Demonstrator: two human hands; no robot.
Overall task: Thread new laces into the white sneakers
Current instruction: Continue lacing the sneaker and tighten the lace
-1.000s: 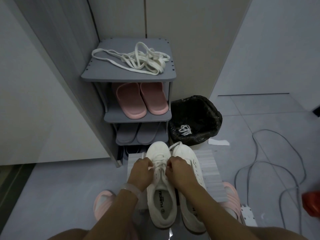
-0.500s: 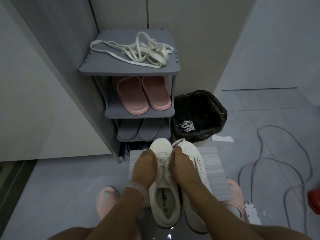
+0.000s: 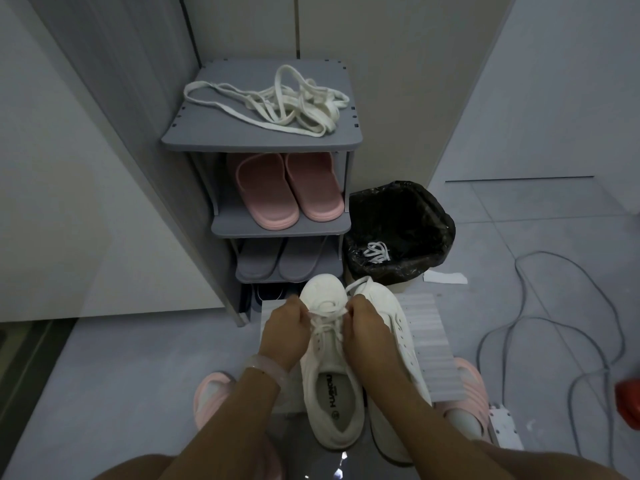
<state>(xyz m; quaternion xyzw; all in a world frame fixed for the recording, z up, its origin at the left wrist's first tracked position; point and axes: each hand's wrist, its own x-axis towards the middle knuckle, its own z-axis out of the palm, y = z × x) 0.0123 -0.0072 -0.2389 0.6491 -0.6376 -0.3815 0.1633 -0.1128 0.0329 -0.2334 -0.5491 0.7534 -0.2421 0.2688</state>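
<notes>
Two white sneakers stand side by side on a white ribbed sheet (image 3: 424, 327) on the floor. The left sneaker (image 3: 329, 393) still carries a white lace (image 3: 327, 318) across its front eyelets. My left hand (image 3: 285, 329) pinches that lace on the shoe's left side, fingers curled. My right hand (image 3: 365, 329) pinches it on the right side. The right sneaker (image 3: 391, 306) lies partly under my right forearm, with a lace end at its toe. A loose pile of cream laces (image 3: 287, 102) lies on top of the grey shoe rack (image 3: 214, 133).
Pink slippers (image 3: 284, 188) and grey slippers (image 3: 273, 259) fill the rack's lower shelves. A black-lined bin (image 3: 398, 220) right of the rack holds a bundled white lace (image 3: 375, 252). Grey cables (image 3: 540, 327) trail across the right floor. My feet wear pink slippers (image 3: 213, 396).
Both hands have stayed at the left sneaker's front eyelets, working the lace and drawing slightly apart. The camera has tilted a little, so the rack sits lower in view.
</notes>
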